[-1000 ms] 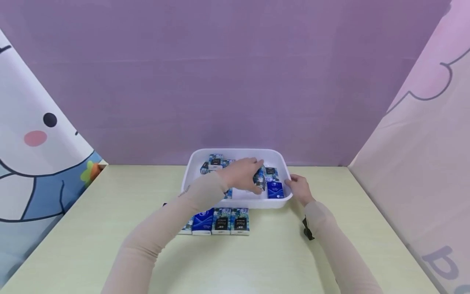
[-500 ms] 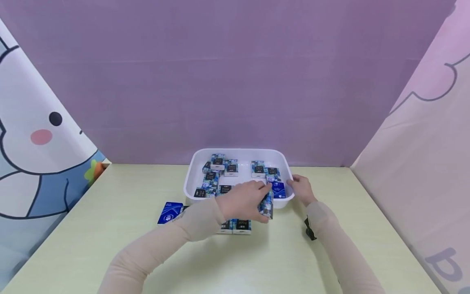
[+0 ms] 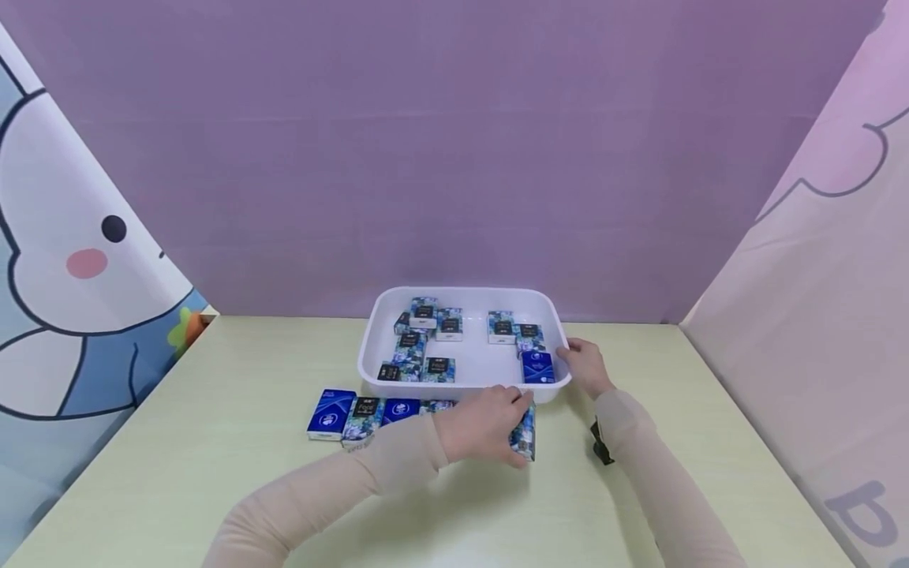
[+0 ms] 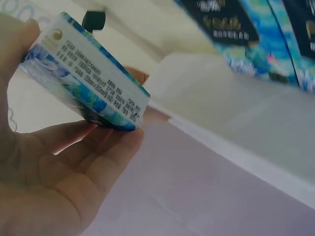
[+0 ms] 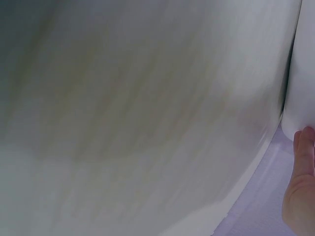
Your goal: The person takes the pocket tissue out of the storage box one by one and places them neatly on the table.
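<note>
My left hand [image 3: 483, 426] grips a small tissue pack [image 4: 91, 73] with blue floral print and a white printed side, between thumb and fingers. It is at the right end of a row of tissue packs in front of the white tray [image 3: 465, 293]. That row shows a dark blue pack [image 3: 331, 414] and a floral pack [image 3: 364, 418] at its left; my left hand and sleeve hide part of it. My right hand [image 3: 588, 368] holds the tray's right edge, its fingertips at the rim. In the right wrist view, the fingers [image 5: 305, 152] lie against the tray's outer wall.
Inside the tray, several floral tissue packs [image 3: 410, 347] lie on the left. Two more floral packs [image 3: 500, 327] and a dark blue one [image 3: 537, 367] lie on the right. A purple backdrop [image 3: 454, 158] rises behind the pale table [image 3: 270, 355]; patterned panels flank it.
My left hand has taken the floral tissue pack out of the tray, over its front rim, to the row's right end. My right hand stays at the tray's edge. The view has shifted slightly.
</note>
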A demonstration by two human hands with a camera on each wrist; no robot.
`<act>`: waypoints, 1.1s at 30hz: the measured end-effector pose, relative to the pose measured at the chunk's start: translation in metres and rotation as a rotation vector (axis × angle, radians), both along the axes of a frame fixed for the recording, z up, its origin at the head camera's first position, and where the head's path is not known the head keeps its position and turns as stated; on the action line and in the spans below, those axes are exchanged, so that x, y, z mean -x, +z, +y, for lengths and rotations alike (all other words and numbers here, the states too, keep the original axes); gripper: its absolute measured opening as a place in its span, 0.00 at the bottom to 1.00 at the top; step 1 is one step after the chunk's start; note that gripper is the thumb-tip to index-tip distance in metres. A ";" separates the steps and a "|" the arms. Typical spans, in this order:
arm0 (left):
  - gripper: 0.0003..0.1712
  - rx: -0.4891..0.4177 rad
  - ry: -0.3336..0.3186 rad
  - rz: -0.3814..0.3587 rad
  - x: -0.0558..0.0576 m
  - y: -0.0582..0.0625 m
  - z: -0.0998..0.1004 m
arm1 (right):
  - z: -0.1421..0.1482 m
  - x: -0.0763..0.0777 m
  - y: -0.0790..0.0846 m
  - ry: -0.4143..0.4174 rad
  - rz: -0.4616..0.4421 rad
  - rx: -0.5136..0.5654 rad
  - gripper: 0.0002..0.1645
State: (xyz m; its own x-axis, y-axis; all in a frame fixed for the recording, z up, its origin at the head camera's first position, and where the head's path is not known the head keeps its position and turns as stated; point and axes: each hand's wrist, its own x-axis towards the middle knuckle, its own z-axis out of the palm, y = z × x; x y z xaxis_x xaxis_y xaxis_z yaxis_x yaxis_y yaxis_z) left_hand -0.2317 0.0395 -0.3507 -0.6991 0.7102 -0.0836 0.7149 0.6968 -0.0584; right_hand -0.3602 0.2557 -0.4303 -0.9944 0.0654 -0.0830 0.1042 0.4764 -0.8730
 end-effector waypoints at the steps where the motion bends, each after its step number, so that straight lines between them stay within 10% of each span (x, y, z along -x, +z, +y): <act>1: 0.53 0.012 -0.006 0.007 0.000 -0.003 0.001 | 0.000 0.000 0.000 0.002 0.004 -0.002 0.28; 15: 0.52 0.103 0.002 0.055 0.000 -0.043 0.006 | -0.010 0.002 -0.004 -0.015 -0.006 0.043 0.28; 33: 0.45 0.103 0.037 0.117 0.011 -0.067 0.015 | -0.003 0.002 -0.002 -0.012 -0.001 -0.003 0.28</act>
